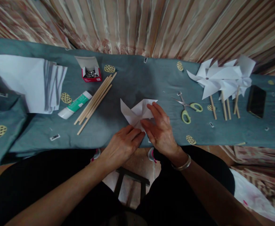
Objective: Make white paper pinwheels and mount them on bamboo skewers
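The curled left hand [125, 142] is pinching a pinwheel [137, 112] at six o'clock, the half-open right hand [161, 130] touching it at three.

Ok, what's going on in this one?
A person's left hand and right hand are on a folded white paper shape, the left at its near edge, the right at its right side. Loose wooden sticks, a tube and an open red box lie to the left; scissors and stick-mounted paper pinwheels to the right.
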Available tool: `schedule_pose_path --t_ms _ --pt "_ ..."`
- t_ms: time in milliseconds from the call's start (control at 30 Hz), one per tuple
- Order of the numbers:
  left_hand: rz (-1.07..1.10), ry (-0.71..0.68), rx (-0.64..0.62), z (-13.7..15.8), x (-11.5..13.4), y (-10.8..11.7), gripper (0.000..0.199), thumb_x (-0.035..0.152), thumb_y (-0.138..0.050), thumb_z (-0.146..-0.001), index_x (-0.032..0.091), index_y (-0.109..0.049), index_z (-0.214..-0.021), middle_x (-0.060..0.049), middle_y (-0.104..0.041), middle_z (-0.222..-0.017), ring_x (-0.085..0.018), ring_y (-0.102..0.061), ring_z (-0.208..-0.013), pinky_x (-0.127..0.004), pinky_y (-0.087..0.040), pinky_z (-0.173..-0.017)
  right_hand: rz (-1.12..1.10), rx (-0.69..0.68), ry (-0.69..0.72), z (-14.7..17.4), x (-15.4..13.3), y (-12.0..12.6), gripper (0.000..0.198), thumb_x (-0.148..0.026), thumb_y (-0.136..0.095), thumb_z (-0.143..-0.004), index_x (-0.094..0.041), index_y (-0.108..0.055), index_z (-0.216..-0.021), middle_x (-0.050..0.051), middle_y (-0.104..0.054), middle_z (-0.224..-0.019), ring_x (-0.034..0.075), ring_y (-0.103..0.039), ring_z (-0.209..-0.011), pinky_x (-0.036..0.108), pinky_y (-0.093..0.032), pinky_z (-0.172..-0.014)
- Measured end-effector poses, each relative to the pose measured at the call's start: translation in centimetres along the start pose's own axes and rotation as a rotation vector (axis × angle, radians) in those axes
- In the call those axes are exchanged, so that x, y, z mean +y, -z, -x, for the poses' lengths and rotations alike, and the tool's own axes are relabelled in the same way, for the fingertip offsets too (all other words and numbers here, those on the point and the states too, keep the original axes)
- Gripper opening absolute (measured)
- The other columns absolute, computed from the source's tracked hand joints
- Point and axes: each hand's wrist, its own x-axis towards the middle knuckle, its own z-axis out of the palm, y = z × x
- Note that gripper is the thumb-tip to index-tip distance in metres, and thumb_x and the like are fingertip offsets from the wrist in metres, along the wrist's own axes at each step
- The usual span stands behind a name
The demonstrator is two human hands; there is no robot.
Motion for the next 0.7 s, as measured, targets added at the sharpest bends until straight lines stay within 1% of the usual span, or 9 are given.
schedule_pose_path --t_ms 67,233,533,700 --pt "0.001 0.007 -0.003 0.0 -0.02 -0.05 0.019 0.014 -0.047 -0.095 0.01 -0.064 -0.104 -0.007 -0.067 -0.091 -0.019 -0.06 -0.081 -0.032 -0.058 -0.068 0.007 -0.001 0.009 0.0 0.01 0.06 0.016 -0.017 -0.05 -0.094 -0.023 -0.064 -0.098 0.006 -0.043 -0.148 0.029 -0.034 -0.143 0.053 -0.045 -0.108" --pt "-0.001 -0.002 -0.003 -0.01 0.03 -0.05 0.019 0.013 -0.049 -0.094 0.008 -0.064 -0.103 -0.008 -0.067 -0.09 -0.02 -0.06 -0.079 -0.033 -0.058 -0.068 0.005 0.015 0.003 -0.05 0.04 0.26 0.015 -0.017 -0.053 -0.093 -0.024 -0.063 -0.102 0.005 -0.043 -0.148 0.028 -0.034 -0.142 0.051 -0.043 -0.11" --pt "-0.008 -0.006 0.03 0.16 0.04 -0.19 0.018 0.013 -0.052 -0.093 0.006 -0.064 -0.103 -0.009 -0.068 -0.09 -0.02 -0.061 -0.079 -0.032 -0.059 -0.067 0.009 0.021 -0.029 0.17 -0.03 0.61 0.014 -0.017 -0.052 -0.093 -0.021 -0.064 -0.101 0.009 -0.048 -0.144 0.028 -0.037 -0.14 0.05 -0.042 -0.11" --pt "-0.021 -0.007 0.034 0.21 0.06 -0.17 0.02 0.013 -0.047 -0.095 0.008 -0.064 -0.105 -0.009 -0.068 -0.092 -0.019 -0.062 -0.081 -0.032 -0.059 -0.069 -0.009 0.005 -0.032 0.31 -0.16 0.39 0.013 -0.017 -0.053 -0.093 -0.018 -0.065 -0.098 0.01 -0.05 -0.142 0.029 -0.04 -0.139 0.048 -0.042 -0.11"
